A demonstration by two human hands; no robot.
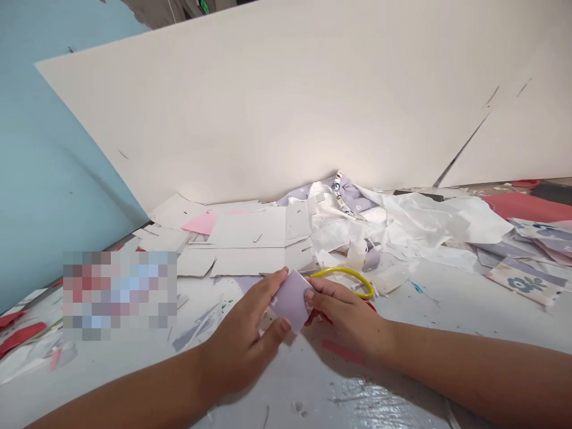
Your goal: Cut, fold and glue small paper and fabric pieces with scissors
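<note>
A small lavender paper piece (290, 301) with a pale pattern is held up between my two hands, just above the table. My left hand (243, 333) grips its left side, thumb in front and fingers behind. At its right edge, the thumb and fingers of my right hand (346, 313) pinch it. A yellow loop (346, 271), which looks like a scissors handle, shows behind my right hand. Some red shows under that hand, and I cannot tell whether it belongs to the same tool. My fingertips behind the paper are partly hidden.
Flat grey cardboard pieces (250, 232) lie beyond my hands, beside crumpled white sheets (429, 220). Floral paper pieces (527, 283) are at the right, red scraps (22, 339) at the far left. A large white board (313, 101) stands at the back. A blurred patch covers the left.
</note>
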